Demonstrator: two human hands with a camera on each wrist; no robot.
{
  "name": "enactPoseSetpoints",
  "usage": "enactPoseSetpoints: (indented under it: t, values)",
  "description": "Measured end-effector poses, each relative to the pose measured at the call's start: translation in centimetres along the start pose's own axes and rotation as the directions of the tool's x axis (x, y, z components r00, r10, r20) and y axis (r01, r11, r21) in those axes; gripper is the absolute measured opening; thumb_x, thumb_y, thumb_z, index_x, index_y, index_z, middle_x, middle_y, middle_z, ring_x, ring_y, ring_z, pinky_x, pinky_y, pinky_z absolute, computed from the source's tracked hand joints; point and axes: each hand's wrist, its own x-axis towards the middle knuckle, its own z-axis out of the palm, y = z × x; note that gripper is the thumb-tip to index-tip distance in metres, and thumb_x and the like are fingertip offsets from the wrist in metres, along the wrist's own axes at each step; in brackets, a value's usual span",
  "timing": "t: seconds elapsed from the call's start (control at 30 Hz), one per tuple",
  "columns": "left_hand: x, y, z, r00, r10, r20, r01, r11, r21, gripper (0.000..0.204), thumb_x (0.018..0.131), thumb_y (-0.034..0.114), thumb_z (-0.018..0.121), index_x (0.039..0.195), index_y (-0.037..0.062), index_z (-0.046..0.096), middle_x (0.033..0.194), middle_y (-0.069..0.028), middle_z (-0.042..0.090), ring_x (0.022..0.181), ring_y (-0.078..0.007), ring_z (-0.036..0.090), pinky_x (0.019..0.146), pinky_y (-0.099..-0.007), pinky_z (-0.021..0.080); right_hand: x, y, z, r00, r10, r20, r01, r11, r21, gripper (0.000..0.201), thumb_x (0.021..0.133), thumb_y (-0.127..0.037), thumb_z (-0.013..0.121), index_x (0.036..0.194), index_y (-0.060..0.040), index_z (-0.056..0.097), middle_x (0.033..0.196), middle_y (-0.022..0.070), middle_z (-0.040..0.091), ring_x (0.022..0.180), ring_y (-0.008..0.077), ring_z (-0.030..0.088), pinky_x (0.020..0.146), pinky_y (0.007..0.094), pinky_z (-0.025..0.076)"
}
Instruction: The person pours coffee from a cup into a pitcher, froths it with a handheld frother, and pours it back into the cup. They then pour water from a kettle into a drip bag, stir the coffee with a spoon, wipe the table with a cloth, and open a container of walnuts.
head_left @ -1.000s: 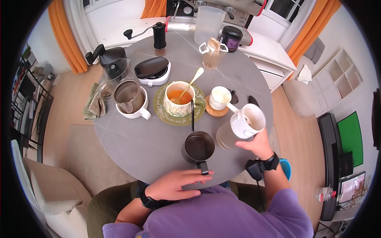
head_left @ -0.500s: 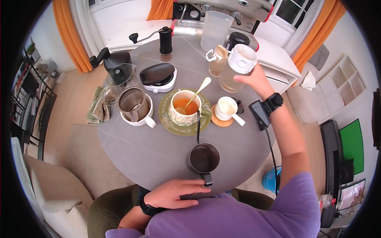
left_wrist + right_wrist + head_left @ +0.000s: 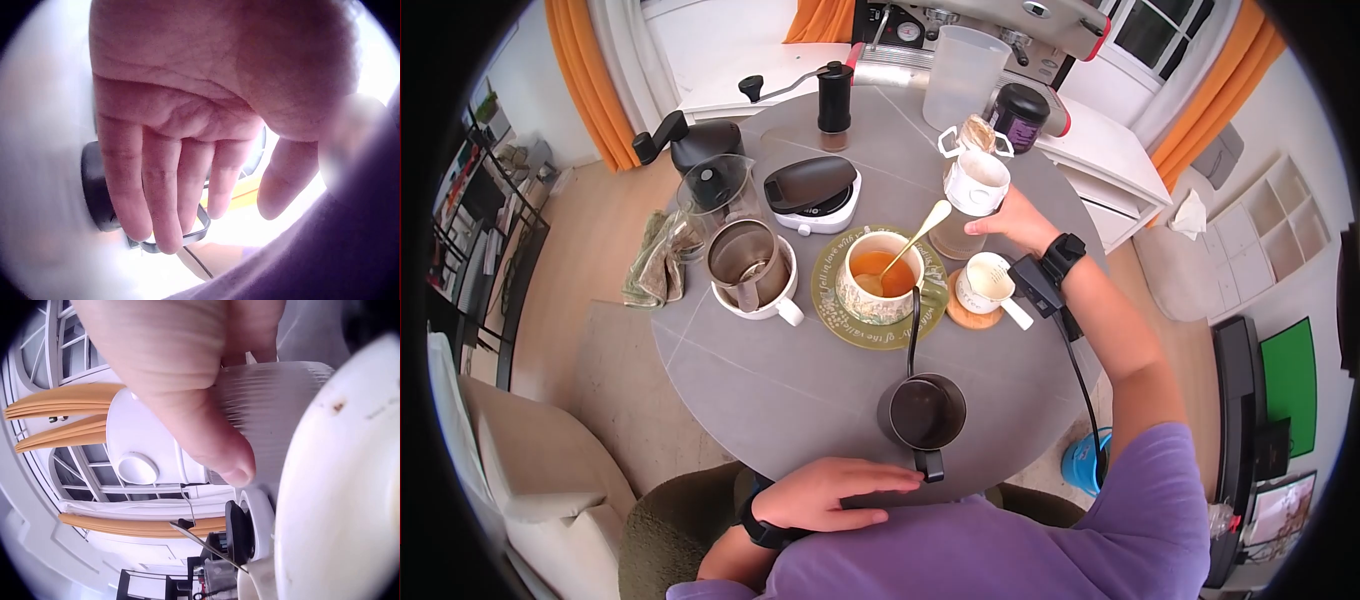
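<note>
My right hand (image 3: 1015, 222) grips a ribbed clear container with a white top (image 3: 977, 183); in the right wrist view the thumb lies along the ribbed body (image 3: 269, 419). It stands upright, right in front of a glass jar with white handles (image 3: 975, 133). My left hand (image 3: 832, 494) lies palm down at the table's near edge, fingers extended, fingertips by the handle of a dark metal pitcher (image 3: 927, 412). In the left wrist view the fingers (image 3: 164, 187) hang relaxed before that handle. Whether they touch it, I cannot tell.
A patterned cup of orange liquid (image 3: 882, 275) with a gold spoon stands on a green plate (image 3: 840, 328). Right of it is a small white cup (image 3: 987, 284) on a wooden coaster. A white mug (image 3: 791, 313), scale (image 3: 813, 195), grinder (image 3: 834, 100) and tall plastic pitcher (image 3: 960, 75) stand around.
My right hand has carried the white-topped container from the table's right side to the back, beside the handled jar. My left hand has stayed near the pitcher handle. The head view has shifted slightly.
</note>
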Motion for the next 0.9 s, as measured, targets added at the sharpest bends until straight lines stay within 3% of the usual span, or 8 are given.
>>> enactPoseSetpoints:
  t: [0.27,0.37,0.43,0.5,0.7,0.77,0.83,0.9]
  values:
    - [-1.5,0.8,-2.5,0.982,0.021,-0.188,-0.023,1.000,-0.007,0.034,0.080,0.004,0.057,0.113,0.0027,0.053,0.108,-0.0103,0.059,0.091,-0.0204,0.060,0.077,-0.0308,0.046,-0.1,0.9,-0.5,0.993,0.048,0.104,-0.054,0.997,0.050,0.082,0.059,0.000,0.073,0.128,-0.0028,0.031,0.125,0.0075,0.043,0.117,0.0170,0.039,0.100,0.0307,0.029]
    - [-1.3,0.7,-3.0,0.918,-0.027,-0.397,-0.008,0.996,-0.087,0.026,0.081,0.000,0.053,0.107,0.0005,0.056,0.101,-0.0105,0.061,0.085,-0.0165,0.060,0.075,-0.0285,0.047,-0.3,1.4,-0.8,0.993,0.035,0.116,-0.039,0.999,0.037,0.082,0.059,-0.002,0.074,0.129,-0.0029,0.031,0.125,0.0077,0.043,0.117,0.0175,0.039,0.100,0.0314,0.029]
    - [-0.2,0.6,-4.0,0.781,-0.125,-0.612,-0.007,0.978,-0.209,0.025,0.084,0.000,0.050,0.108,-0.0006,0.053,0.102,-0.0090,0.060,0.083,-0.0151,0.059,0.074,-0.0268,0.047,-0.7,1.3,-1.3,0.990,0.016,0.137,-0.023,0.999,0.047,0.081,0.061,-0.003,0.073,0.129,-0.0029,0.030,0.125,0.0081,0.043,0.118,0.0178,0.038,0.101,0.0318,0.029]
    - [1.0,0.6,-4.8,0.753,-0.138,-0.643,0.003,0.978,-0.208,0.027,0.084,0.001,0.049,0.111,-0.0007,0.051,0.105,-0.0091,0.059,0.084,-0.0146,0.059,0.073,-0.0262,0.047,-1.5,0.5,-2.2,0.987,-0.004,0.158,-0.005,0.998,0.058,0.081,0.062,-0.005,0.073,0.130,-0.0028,0.029,0.125,0.0084,0.043,0.118,0.0181,0.038,0.101,0.0323,0.028]
    - [3.4,-0.6,-6.7,0.722,-0.171,-0.670,0.076,0.983,-0.169,0.033,0.086,0.002,0.048,0.119,-0.0005,0.043,0.112,-0.0099,0.055,0.091,-0.0139,0.057,0.076,-0.0250,0.046,-6.0,-7.1,-3.6,0.944,-0.265,-0.195,0.201,0.935,-0.293,0.037,0.076,-0.004,0.057,0.112,-0.0033,0.050,0.109,0.0073,0.055,0.101,0.0160,0.051,0.084,0.0332,0.043]
    - [4.3,-1.2,-6.9,0.715,-0.176,-0.676,0.092,0.983,-0.159,0.034,0.086,0.002,0.048,0.119,-0.0004,0.043,0.113,-0.0099,0.055,0.092,-0.0141,0.057,0.078,-0.0247,0.046,-8.6,-10.0,0.3,0.995,-0.069,-0.078,0.040,0.942,-0.333,0.017,0.078,-0.005,0.053,0.095,-0.0040,0.057,0.092,0.0069,0.061,0.083,0.0181,0.059,0.072,0.0322,0.046]
    - [5.0,-1.7,-6.8,0.723,-0.168,-0.670,0.107,0.985,-0.132,0.034,0.087,0.002,0.044,0.121,-0.0008,0.040,0.113,-0.0112,0.054,0.095,-0.0152,0.055,0.079,-0.0265,0.045,-10.1,-10.2,4.1,0.953,-0.229,0.198,0.302,0.673,-0.675,0.013,0.078,-0.008,0.054,0.090,-0.0040,0.057,0.084,0.0096,0.062,0.074,0.0251,0.060,0.068,0.0334,0.048]
    - [5.3,-2.2,-6.5,0.737,-0.168,-0.655,0.118,0.986,-0.120,0.034,0.087,0.002,0.043,0.121,-0.0007,0.041,0.114,-0.0109,0.054,0.096,-0.0152,0.055,0.080,-0.0265,0.044,-10.4,-8.0,6.7,0.908,-0.326,0.262,0.416,0.642,-0.643,0.015,0.077,-0.009,0.055,0.090,-0.0024,0.056,0.085,0.0134,0.059,0.075,0.0304,0.058,0.068,0.0352,0.047]
